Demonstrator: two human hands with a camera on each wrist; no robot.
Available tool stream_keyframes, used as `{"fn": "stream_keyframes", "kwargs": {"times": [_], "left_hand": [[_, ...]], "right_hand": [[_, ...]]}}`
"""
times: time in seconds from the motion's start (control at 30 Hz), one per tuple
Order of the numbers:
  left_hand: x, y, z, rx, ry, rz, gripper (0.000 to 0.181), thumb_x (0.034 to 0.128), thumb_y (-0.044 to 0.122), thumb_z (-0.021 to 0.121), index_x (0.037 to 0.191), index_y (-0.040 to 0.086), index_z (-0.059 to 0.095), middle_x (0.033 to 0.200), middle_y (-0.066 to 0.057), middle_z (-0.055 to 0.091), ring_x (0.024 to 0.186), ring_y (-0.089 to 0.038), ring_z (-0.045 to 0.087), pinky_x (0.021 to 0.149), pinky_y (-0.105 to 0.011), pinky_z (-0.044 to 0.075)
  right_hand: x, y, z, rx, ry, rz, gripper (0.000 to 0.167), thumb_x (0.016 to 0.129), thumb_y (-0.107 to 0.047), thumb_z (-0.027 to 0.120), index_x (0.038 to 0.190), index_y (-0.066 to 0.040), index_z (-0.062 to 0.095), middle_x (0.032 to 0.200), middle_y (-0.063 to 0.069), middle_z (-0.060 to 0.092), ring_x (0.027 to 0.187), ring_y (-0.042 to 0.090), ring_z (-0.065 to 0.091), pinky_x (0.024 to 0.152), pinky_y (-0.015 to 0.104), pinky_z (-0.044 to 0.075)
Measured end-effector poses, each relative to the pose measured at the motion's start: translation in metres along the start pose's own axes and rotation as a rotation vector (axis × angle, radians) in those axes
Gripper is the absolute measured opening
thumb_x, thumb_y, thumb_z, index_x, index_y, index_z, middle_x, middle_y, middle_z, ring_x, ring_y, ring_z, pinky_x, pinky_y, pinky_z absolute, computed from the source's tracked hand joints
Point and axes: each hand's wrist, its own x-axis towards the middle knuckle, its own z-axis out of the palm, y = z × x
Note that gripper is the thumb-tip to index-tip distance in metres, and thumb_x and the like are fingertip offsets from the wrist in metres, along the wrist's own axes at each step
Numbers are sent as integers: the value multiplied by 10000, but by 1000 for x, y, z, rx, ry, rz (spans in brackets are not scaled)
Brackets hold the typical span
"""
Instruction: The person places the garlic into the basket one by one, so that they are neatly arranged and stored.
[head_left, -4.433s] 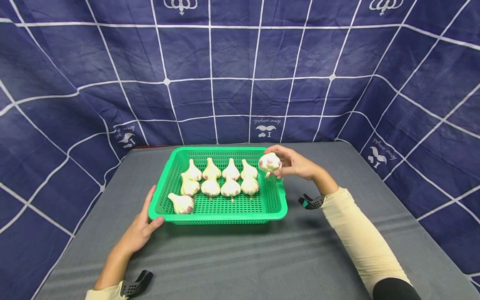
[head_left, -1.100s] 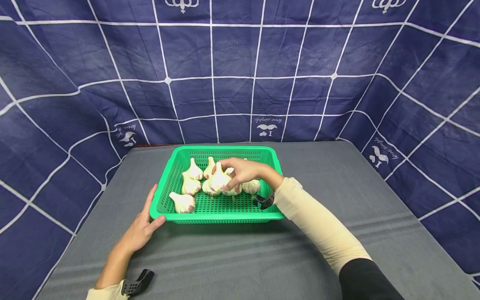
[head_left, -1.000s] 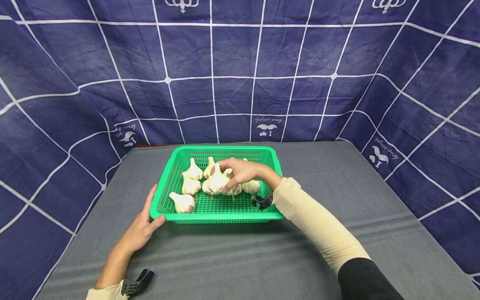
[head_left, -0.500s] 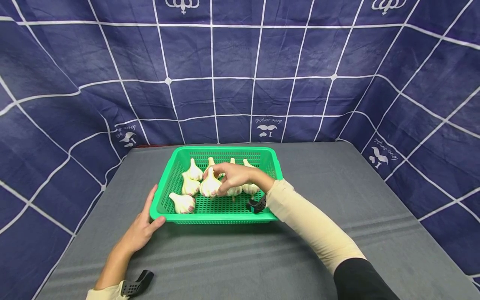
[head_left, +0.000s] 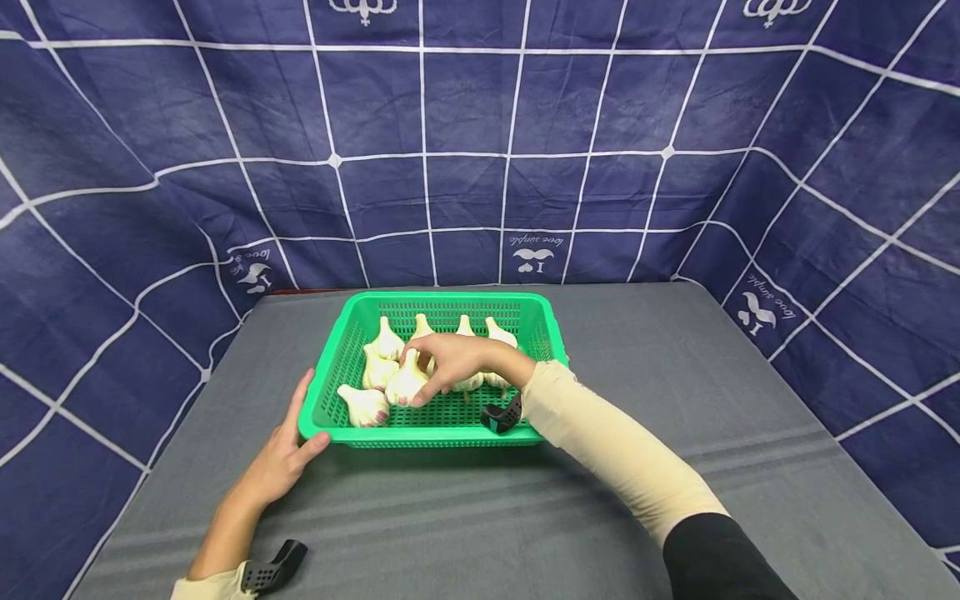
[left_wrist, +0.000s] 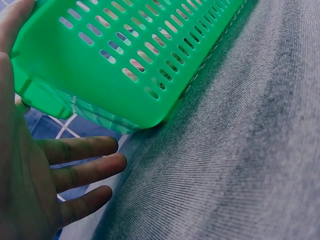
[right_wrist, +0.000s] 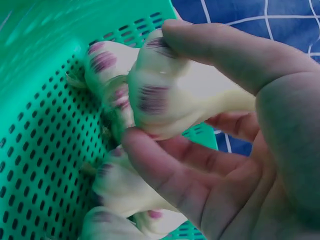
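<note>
A green plastic basket (head_left: 442,435) with slotted walls holds several white garlic bulbs with purple marks. My right hand (head_left: 459,360) is inside it, pinching one garlic bulb (head_left: 405,385) between thumb and index finger, its stem pointing up in the head view. That bulb (right_wrist: 162,92) appears close up in the right wrist view, with other bulbs below and behind. Just left of it a single bulb (head_left: 364,406) lies near the front left corner. My left hand (head_left: 279,465) holds the basket's left front corner, thumb on the rim, the other three fingers (left_wrist: 90,172) stretched out.
Bulbs stand in a back row, among them one (head_left: 388,340) at left and one (head_left: 500,332) at right. My right forearm crosses the basket's right front rim. A grey cloth (head_left: 465,517) covers the table; a blue checked curtain (head_left: 472,200) hangs behind.
My right hand has brought a garlic bulb from the basket's right side to its left part, moving left and toward the front in the last second. The left hand stays at the corner.
</note>
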Motion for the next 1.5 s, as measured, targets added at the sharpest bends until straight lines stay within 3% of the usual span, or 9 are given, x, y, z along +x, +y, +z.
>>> {"fn": "stream_keyframes", "kwargs": {"times": [0.13, 0.2, 0.3, 0.53, 0.77, 1.0, 1.23, 1.5], "left_hand": [[0, 0, 0, -2, -7, -7, 881, 952, 236, 613, 1606, 266, 23, 1534, -305, 285, 1343, -466, 319, 999, -104, 201], [0, 0, 0, 1, -3, -7, 879, 952, 233, 614, 1607, 258, 27, 1532, -303, 291, 1341, -455, 323, 995, -98, 199], [0, 0, 0, 7, 2, -4, 881, 952, 226, 618, 1607, 241, 30, 1521, -306, 311, 1327, -457, 338, 985, -87, 201], [0, 1, 0, -5, -9, -11, 891, 951, 223, 618, 1606, 258, 14, 1524, -317, 294, 1326, -507, 323, 1000, -110, 205], [-1, 2, -2, 6, -20, -35, 896, 951, 242, 618, 1604, 279, 5, 1529, -301, 301, 1343, -480, 327, 1028, -199, 264], [-1, 3, -2, 2, -25, -41, 898, 952, 248, 617, 1604, 274, 1, 1538, -302, 282, 1350, -485, 313, 1059, -452, 291], [0, 2, -3, 4, -22, -39, 890, 954, 256, 611, 1604, 274, 4, 1528, -310, 295, 1343, -487, 323, 1049, -247, 268], [0, 0, -2, -1, -16, -30, 889, 953, 259, 616, 1605, 267, 11, 1528, -308, 298, 1340, -484, 327, 1029, -177, 244]], "right_hand": [[5, -2, 1, -101, -22, 6, 541, 787, -256, 847, 1202, -87, 543, 1063, 150, 584, 788, 407, 682, 762, 343, 534], [9, -3, 1, -211, -25, 7, 571, 777, -295, 854, 1220, -90, 557, 1049, 87, 598, 824, 292, 677, 769, 263, 491], [16, -5, 1, -303, -38, 28, 598, 759, -316, 868, 1224, -87, 570, 934, 26, 624, 802, 202, 645, 771, 254, 479], [22, -13, 2, -213, -99, 156, 625, 766, -271, 871, 1248, -62, 534, 728, 52, 639, 663, 334, 670, 674, 410, 559], [30, -18, 4, -310, -130, 228, 616, 752, -284, 882, 1240, -87, 562, 630, 29, 628, 593, 210, 635, 673, 287, 526], [35, -20, 6, -338, -152, 270, 631, 739, -291, 890, 1247, -98, 569, 747, 26, 658, 607, 156, 630, 694, 298, 538], [35, -19, 6, -375, -165, 285, 679, 735, -298, 893, 1272, -58, 554, 909, 30, 653, 704, 209, 698, 700, 308, 551], [35, -23, 9, -485, -137, 289, 700, 711, -346, 904, 1261, -73, 568, 1005, 47, 642, 704, 191, 708, 664, 253, 513]]}}
